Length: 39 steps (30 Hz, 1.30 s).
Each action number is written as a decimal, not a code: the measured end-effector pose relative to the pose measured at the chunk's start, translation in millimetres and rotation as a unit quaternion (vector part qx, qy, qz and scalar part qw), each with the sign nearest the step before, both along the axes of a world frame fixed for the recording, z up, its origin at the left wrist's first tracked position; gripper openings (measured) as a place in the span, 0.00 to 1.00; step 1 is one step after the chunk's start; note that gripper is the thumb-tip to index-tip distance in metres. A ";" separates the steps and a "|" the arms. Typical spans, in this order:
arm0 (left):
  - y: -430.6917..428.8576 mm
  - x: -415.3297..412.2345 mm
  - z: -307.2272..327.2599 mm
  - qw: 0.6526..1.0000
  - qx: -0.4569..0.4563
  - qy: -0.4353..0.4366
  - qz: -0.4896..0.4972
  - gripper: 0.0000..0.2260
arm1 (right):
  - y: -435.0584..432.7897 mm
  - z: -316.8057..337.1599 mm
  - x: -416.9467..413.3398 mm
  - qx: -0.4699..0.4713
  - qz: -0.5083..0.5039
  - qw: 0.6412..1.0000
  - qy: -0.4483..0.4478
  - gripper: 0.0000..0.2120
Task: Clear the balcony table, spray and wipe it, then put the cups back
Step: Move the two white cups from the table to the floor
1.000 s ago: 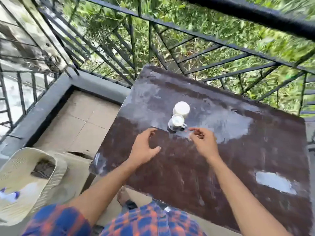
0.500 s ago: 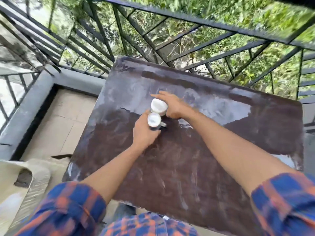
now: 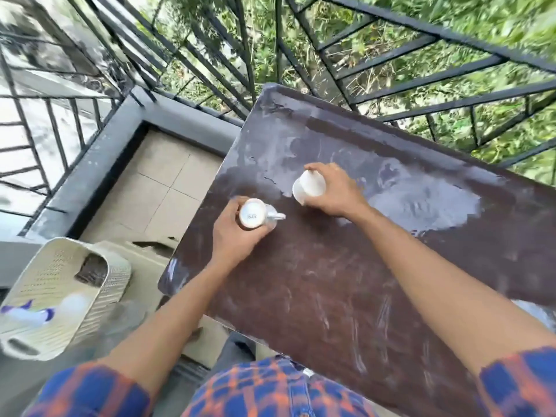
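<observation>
My left hand (image 3: 237, 236) grips an upside-down white mug (image 3: 252, 217), its base facing up and its handle pointing right. My right hand (image 3: 337, 191) holds a second white cup (image 3: 310, 186), tilted on its side with the rim toward the left. Both cups hover just over the left part of the dark brown balcony table (image 3: 346, 281). The tabletop shows dusty smears and a pale sky reflection at its far side.
A cream plastic basket (image 3: 60, 296) stands on the floor at lower left, holding a spray bottle and a dark item. Black metal railing (image 3: 376, 58) runs behind the table and along the left. Beige floor tiles (image 3: 168, 182) lie left of the table.
Both hands reached the two cups, closed on them and drew them apart. The left one went toward the table's left edge; the right one is tilted now.
</observation>
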<state>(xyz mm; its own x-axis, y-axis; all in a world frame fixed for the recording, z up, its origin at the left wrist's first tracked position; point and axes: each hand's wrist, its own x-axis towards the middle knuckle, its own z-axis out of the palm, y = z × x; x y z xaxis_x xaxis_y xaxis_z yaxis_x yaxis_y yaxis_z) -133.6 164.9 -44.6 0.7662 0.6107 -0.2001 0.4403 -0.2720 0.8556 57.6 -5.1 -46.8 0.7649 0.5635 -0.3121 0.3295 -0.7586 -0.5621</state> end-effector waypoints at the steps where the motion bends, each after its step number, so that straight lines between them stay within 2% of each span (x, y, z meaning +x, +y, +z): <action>1: 12.8 -16.3 2.2 1.000 -0.004 0.000 0.024 0.22 | 9.6 2.8 -8.4 0.012 0.005 1.000 0.003 0.36; 6: 75.4 -109.5 10.6 0.986 -0.022 0.005 0.168 0.24 | 74.8 20.0 -67.2 0.060 0.080 0.995 0.020 0.34; 10: 113.2 -182.5 0.9 0.968 -0.020 0.005 0.252 0.25 | 140.8 26.6 -124.6 0.085 0.139 0.984 0.067 0.35; 12: 130.3 -220.1 -11.6 0.957 -0.028 0.014 0.287 0.26 | 183.1 22.4 -158.0 0.102 0.187 0.974 0.081 0.38; 16: 145.0 -269.8 -64.3 0.941 -0.053 0.067 0.327 0.27 | 241.6 1.6 -210.9 0.085 0.252 0.960 0.086 0.36; 20: 148.0 -281.3 -127.7 0.940 -0.083 0.092 0.317 0.24 | 281.0 -26.5 -238.3 0.032 0.297 0.953 0.050 0.36; 23: 153.0 -278.3 -172.8 0.942 -0.082 0.147 0.290 0.25 | 297.1 -52.2 -245.2 -0.011 0.325 0.946 0.003 0.35; 27: 170.3 -260.6 -160.6 0.937 -0.061 0.230 0.256 0.21 | 301.7 -81.7 -248.0 -0.059 0.305 0.950 -0.015 0.32; 30: 185.9 -249.7 -168.2 0.935 -0.042 0.254 0.244 0.25 | 306.2 -92.2 -250.2 -0.070 0.290 0.954 -0.021 0.33; 35: 199.6 -236.8 -189.6 0.918 -0.065 0.301 0.251 0.23 | 309.2 -98.0 -252.1 -0.094 0.234 0.967 -0.039 0.31; 39: 204.7 -228.8 -203.2 0.909 -0.067 0.325 0.253 0.26 | 308.3 -100.8 -252.9 -0.093 0.232 0.967 -0.045 0.31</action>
